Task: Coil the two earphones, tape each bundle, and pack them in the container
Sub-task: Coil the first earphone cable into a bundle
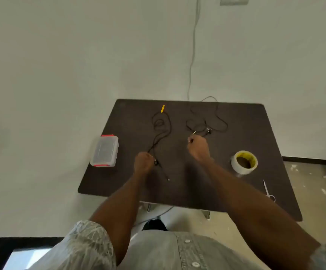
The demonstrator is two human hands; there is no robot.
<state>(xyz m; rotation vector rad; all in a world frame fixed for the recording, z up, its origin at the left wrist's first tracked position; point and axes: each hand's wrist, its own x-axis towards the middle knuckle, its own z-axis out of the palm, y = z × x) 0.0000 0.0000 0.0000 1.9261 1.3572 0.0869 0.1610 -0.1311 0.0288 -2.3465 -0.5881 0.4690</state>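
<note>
Two black earphones lie uncoiled on a dark table. The left earphone loops from a yellow plug end at the back down to my left hand, which grips its cable near an earbud; a loose end trails toward the table's front. The right earphone sprawls in wide loops at the back right. My right hand pinches that cable close to its earbuds. A clear container with red clips sits closed at the table's left edge. The roll of tape stands right of my right arm.
Small scissors lie near the table's right front edge. A white wall stands behind the table, with a thin cable running down it. Pale floor shows at the right.
</note>
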